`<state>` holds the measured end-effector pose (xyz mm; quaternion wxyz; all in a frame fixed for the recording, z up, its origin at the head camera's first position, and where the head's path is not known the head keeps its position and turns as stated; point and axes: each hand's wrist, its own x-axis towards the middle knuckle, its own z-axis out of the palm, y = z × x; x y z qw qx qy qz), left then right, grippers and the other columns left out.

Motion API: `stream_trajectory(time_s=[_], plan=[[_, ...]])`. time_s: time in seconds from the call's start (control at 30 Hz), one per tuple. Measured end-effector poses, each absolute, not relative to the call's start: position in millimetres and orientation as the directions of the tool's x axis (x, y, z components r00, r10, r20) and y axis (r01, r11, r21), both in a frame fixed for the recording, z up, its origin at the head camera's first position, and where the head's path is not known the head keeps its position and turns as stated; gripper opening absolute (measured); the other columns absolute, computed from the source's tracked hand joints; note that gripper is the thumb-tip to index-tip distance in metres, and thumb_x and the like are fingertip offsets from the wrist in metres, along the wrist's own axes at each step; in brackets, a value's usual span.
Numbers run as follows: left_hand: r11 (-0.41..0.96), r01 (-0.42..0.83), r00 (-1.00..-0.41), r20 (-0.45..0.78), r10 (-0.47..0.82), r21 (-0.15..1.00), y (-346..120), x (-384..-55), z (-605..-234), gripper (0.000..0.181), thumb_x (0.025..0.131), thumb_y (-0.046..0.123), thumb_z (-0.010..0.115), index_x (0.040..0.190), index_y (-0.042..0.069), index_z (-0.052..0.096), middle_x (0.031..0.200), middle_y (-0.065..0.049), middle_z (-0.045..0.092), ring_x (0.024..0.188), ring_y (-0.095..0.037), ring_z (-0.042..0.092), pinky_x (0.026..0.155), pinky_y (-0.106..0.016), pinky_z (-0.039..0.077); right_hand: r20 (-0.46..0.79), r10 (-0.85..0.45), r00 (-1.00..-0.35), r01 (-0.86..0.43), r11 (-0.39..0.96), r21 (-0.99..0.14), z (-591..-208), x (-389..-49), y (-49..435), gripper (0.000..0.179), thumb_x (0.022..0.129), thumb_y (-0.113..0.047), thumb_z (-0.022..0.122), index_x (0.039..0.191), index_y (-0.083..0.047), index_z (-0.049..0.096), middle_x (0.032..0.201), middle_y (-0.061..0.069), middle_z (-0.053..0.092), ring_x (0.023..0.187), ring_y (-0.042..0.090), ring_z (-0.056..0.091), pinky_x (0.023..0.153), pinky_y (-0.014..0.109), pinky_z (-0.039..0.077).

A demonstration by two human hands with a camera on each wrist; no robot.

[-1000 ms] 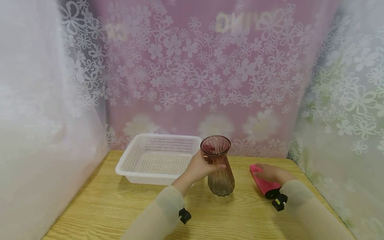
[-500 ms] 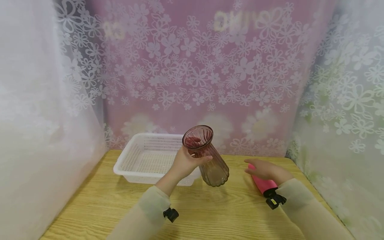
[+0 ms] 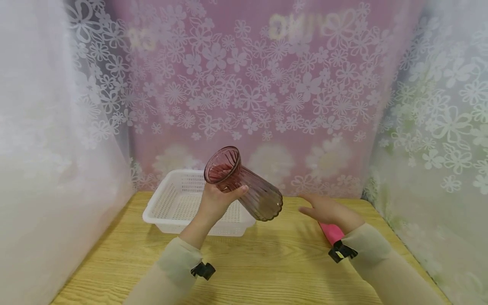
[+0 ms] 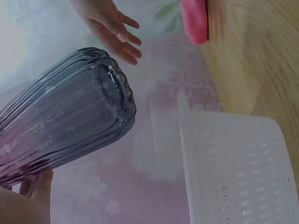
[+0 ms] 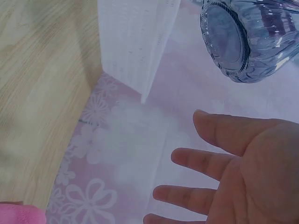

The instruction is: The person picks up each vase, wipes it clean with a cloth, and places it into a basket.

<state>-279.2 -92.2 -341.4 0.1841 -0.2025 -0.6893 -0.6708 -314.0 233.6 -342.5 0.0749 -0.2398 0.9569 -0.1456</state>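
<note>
A ribbed, purplish glass vase (image 3: 256,191) is tilted in the air, its flared mouth up to the left and its scalloped base down to the right. My left hand (image 3: 216,201) grips it below the rim, thumb across the near side; most of the fingers are hidden behind the glass. To the right of the vase, my right hand (image 3: 328,210) hovers with fingers extended, apart from it. In the right wrist view the right hand (image 5: 243,172) shows spread fingers and an empty palm. Beneath it lies a pink item (image 3: 332,232), partly covered by the hand and wrist.
A white perforated plastic basket (image 3: 152,217) sits on the wooden table (image 3: 267,262) at the back left, partly behind the left hand and vase. Flower-patterned curtains (image 3: 259,84) hang behind the table and on both sides.
My left hand has raised the vase off the table, moved it left and tipped its mouth leftward. My right hand has lifted off the pink item and shifted left.
</note>
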Motion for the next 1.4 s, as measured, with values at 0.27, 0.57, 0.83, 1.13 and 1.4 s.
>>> stream_trajectory(time_s=[0.27, 0.57, 0.83, 1.13, 1.4], plan=[[0.069, 0.58, -0.81, 0.584, -0.057, 0.811, -118.9, -274.8, -340.7, 0.062, 0.079, 0.012, 0.085, 0.133, 0.012, 0.053, 0.113, -0.005, 0.062, 0.094, -0.017, 0.063, 0.078, -0.027, 0.054, 0.018, -0.492, -0.871, -0.474, 0.828, -0.298, -338.1, -310.5, 219.2, 0.062, 0.105, -0.038, 0.052, 0.156, -0.009, 0.034, 0.157, 0.024, 0.032, 0.141, 0.047, 0.032, 0.109, 0.065, 0.03], [0.054, 0.66, -0.744, 0.661, -0.091, 0.75, -142.2, -271.3, -341.0, 0.055, 0.078, -0.006, 0.079, 0.126, 0.004, 0.053, 0.091, 0.0, 0.061, 0.074, -0.012, 0.059, 0.069, -0.024, 0.051, 0.108, -0.513, -0.851, -0.521, 0.804, -0.287, -339.9, -305.5, 203.1, 0.061, 0.104, -0.035, 0.055, 0.157, -0.013, 0.034, 0.157, 0.022, 0.035, 0.142, 0.045, 0.033, 0.11, 0.064, 0.028], [-0.002, 0.706, -0.703, 0.702, -0.116, 0.708, -155.2, -265.6, -336.3, 0.06, 0.076, -0.013, 0.077, 0.128, 0.0, 0.051, 0.101, -0.003, 0.06, 0.082, -0.011, 0.059, 0.075, -0.023, 0.053, 0.178, -0.526, -0.831, -0.555, 0.777, -0.297, -345.4, -304.5, 191.1, 0.062, 0.103, -0.034, 0.058, 0.156, -0.013, 0.035, 0.157, 0.021, 0.034, 0.142, 0.046, 0.032, 0.109, 0.066, 0.028], [0.399, 0.65, -0.664, 0.739, -0.115, 0.647, -180.6, -275.8, -355.4, 0.084, 0.072, 0.009, 0.089, 0.144, 0.007, 0.044, 0.131, -0.007, 0.057, 0.119, -0.02, 0.056, 0.1, -0.033, 0.044, 0.24, -0.53, -0.813, -0.581, 0.761, -0.287, -351.7, -302.1, 171.1, 0.061, 0.103, -0.035, 0.057, 0.156, -0.015, 0.036, 0.159, 0.021, 0.03, 0.144, 0.046, 0.029, 0.109, 0.067, 0.029], [0.532, 0.654, -0.623, 0.782, -0.023, 0.537, -195.9, -276.8, -364.9, 0.087, 0.071, 0.008, 0.09, 0.141, -0.003, 0.042, 0.13, -0.017, 0.055, 0.116, -0.03, 0.057, 0.096, -0.033, 0.047, 0.365, -0.554, -0.748, -0.649, 0.726, -0.229, -357.2, -301.9, 149.9, 0.06, 0.101, -0.034, 0.061, 0.154, -0.016, 0.04, 0.158, 0.017, 0.034, 0.143, 0.042, 0.033, 0.108, 0.066, 0.031]])
